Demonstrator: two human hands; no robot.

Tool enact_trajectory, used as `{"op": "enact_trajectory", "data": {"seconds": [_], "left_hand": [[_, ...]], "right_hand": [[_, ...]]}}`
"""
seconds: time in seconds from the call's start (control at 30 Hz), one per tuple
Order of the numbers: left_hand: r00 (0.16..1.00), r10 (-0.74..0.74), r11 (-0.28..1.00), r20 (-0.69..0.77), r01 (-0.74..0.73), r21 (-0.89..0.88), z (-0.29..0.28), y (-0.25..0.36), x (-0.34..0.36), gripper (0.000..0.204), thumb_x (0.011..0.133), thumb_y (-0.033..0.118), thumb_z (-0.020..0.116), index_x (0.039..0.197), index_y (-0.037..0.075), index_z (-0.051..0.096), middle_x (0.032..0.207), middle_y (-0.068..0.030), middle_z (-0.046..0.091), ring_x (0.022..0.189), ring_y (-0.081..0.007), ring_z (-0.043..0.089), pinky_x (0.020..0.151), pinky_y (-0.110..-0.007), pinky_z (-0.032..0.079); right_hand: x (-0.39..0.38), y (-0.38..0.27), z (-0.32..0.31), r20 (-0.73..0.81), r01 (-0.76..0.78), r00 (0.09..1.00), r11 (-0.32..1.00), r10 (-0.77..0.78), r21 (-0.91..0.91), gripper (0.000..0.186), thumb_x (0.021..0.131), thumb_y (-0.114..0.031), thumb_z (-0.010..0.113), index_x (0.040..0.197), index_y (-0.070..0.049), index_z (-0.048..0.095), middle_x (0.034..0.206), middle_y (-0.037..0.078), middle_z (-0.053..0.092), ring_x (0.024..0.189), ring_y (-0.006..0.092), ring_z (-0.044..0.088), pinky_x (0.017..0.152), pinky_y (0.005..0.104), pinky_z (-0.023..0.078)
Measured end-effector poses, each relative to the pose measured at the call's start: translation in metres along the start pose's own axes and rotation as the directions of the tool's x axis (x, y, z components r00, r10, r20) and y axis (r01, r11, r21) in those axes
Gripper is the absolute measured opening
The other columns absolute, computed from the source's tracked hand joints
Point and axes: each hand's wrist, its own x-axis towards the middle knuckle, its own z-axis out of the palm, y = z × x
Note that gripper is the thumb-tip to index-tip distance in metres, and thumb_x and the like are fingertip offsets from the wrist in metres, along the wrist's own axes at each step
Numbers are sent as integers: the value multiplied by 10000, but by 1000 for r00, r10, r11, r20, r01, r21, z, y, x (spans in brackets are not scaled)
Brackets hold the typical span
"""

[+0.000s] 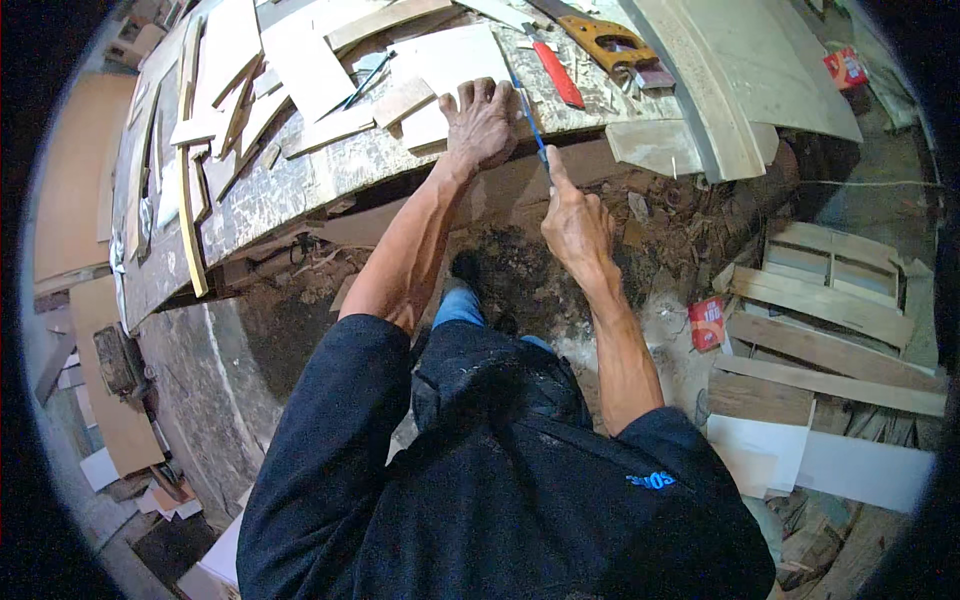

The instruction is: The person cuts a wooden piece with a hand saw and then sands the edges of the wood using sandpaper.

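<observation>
My left hand point(484, 126) presses on the front right part of a white board point(455, 55), its fingers bent and holding the board on the bench. In my closed right hand point(578, 225) is a narrow blue blade-like tool point(532, 122), with the forefinger stretched along it. The tool points away from me and runs close beside the board's right edge, just right of my left hand. Whether it touches the board I cannot tell. A red-handled tool point(556, 74) and a handsaw with a yellow-brown handle point(607, 42) lie farther right on the bench.
The worn workbench point(300, 175) carries several wood and white board offcuts point(222, 60) at left. Curved panels point(715, 95) overhang its right end. Slatted wooden frames point(820, 300) and a red packet point(706, 324) lie on the littered floor at right.
</observation>
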Motion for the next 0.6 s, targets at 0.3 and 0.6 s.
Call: {"op": "enact_trajectory", "data": {"seconds": [0.3,0.6], "left_hand": [[997,40,999,-62,-40,0,4,-6,-2,427,860,274,516,1271,162,485,1222,-112,475,1210,-313,376,942,-619,230],[994,43,999,-102,-41,21,10,-4,0,398,859,299,544,1234,182,483,1207,-87,467,1186,-296,388,907,-604,250]], "right_hand": [[4,3,11,-137,71,988,997,-65,42,569,906,-132,528,1452,-208,388,719,289,627,687,472,628,612,558,468],[24,-8,0,1,-20,1000,992,21,125,707,801,-41,545,1469,-182,361,782,315,636,773,473,645,734,566,483]]}}
